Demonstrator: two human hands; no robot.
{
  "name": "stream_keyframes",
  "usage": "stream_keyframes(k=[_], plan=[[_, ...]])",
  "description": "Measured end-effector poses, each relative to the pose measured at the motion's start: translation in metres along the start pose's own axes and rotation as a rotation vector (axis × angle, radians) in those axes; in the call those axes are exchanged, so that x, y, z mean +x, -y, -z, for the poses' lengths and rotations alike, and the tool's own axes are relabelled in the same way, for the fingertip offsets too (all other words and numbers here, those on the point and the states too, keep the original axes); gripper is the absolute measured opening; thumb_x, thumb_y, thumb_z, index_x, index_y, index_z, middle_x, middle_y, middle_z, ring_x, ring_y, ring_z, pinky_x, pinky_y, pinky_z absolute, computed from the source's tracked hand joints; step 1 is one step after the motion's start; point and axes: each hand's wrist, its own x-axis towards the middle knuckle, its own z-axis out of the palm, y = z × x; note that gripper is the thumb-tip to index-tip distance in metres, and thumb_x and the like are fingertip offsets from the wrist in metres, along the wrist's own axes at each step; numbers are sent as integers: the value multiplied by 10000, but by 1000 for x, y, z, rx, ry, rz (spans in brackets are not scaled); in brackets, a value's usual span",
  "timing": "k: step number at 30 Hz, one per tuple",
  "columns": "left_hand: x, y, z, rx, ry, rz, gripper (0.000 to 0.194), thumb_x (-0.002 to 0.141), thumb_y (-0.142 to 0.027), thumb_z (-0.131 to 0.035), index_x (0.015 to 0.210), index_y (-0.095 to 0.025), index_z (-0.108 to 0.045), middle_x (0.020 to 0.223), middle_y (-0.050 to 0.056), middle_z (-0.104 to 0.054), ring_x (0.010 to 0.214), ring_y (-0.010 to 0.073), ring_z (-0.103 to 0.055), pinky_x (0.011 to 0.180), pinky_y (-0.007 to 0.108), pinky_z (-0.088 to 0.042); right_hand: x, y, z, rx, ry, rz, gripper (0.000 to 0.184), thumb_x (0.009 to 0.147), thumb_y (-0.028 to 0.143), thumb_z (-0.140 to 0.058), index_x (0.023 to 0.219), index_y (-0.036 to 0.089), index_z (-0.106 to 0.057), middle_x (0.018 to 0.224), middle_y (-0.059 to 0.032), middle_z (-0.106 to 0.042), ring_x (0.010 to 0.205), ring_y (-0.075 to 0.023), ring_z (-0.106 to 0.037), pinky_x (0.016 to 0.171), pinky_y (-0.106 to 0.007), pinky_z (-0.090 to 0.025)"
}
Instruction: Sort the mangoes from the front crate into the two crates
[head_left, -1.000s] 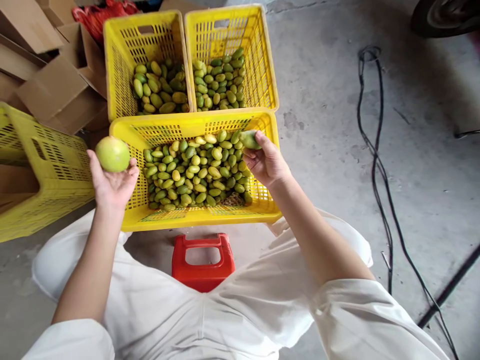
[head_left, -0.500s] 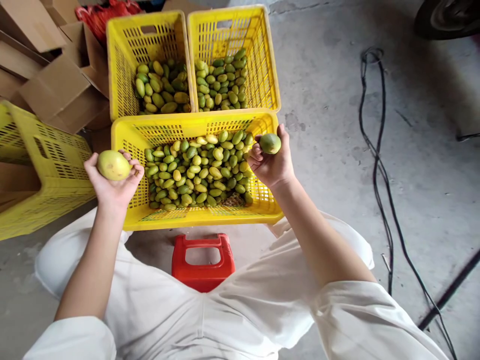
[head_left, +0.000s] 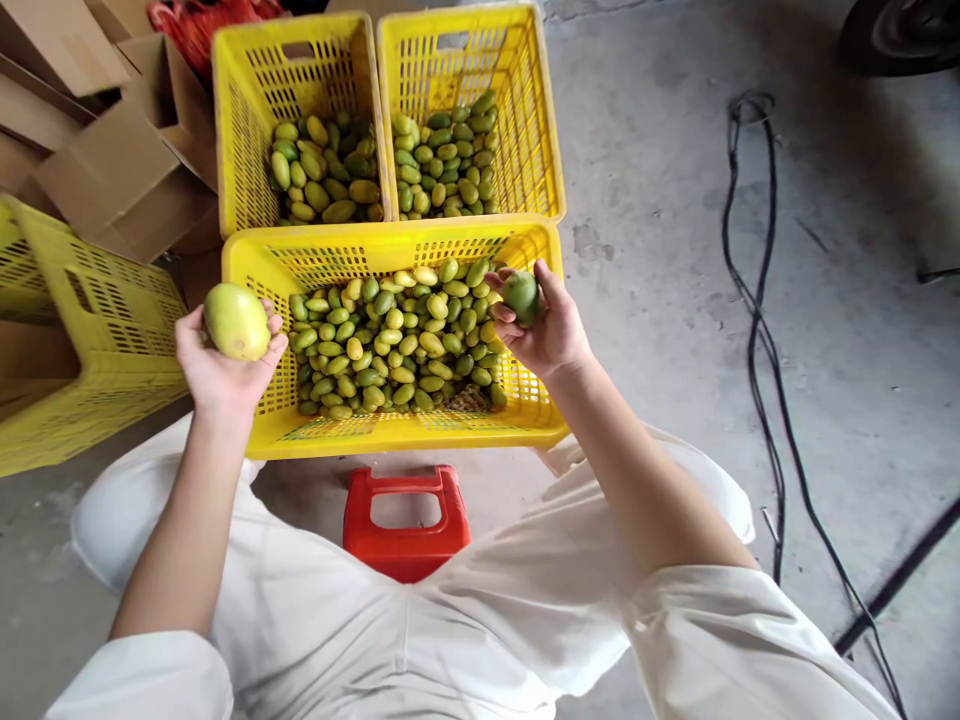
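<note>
My left hand (head_left: 225, 384) is palm up at the left side of the front yellow crate (head_left: 390, 441), with its fingers curled around a large yellow-green mango (head_left: 237, 321). Over the crate's right end, my right hand (head_left: 556, 335) grips a smaller, darker green mango (head_left: 521, 297) between thumb and fingers. Many loose green and yellow mangoes (head_left: 390, 342) lie in the crate below and between both hands. A small brown patch (head_left: 469, 399) shows among them near the front right.
Two more yellow crates, a left one (head_left: 223, 130) and a right one (head_left: 556, 140), hold mangoes behind. Another yellow crate (head_left: 124, 320) and cardboard boxes (head_left: 120, 170) stand at left. A red stool (head_left: 405, 540) is between my legs. Black cables (head_left: 757, 330) lie on the right floor.
My right hand has moved slightly left and turned its mango, so a darker side shows. My left hand has shifted slightly right and tilted its mango to another side.
</note>
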Motion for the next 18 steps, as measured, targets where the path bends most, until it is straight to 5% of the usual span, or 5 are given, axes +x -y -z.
stream_keyframes(k=[10, 15, 18], plan=[[4, 6, -5, -9, -78, -102, 481, 810, -631, -863, 940, -225, -641, 803, 1, -610, 595, 100, -507, 446, 202, -376, 6, -8, 2, 56, -33, 89, 479, 752, 635, -932, 1021, 304, -712, 1007, -8, -774, 868, -214, -729, 609, -330, -636], [0, 9, -8, -56, -90, -74, 416, 890, -566, -844, 907, -211, -627, 834, 13, -640, 659, 101, -526, 514, 189, -431, 9, -9, 6, 36, -69, 95, 612, 723, 801, -894, 970, 301, -641, 919, -16, -726, 777, -193, -671, 493, -299, -527], [-2, 11, -6, -59, -41, -161, 453, 803, -557, -935, 936, -235, -646, 913, 13, -698, 753, 121, -584, 573, 196, -475, 8, -6, 5, 41, -74, 75, 670, 727, 900, -817, 988, 308, -640, 894, -12, -719, 773, -194, -678, 480, -294, -507]])
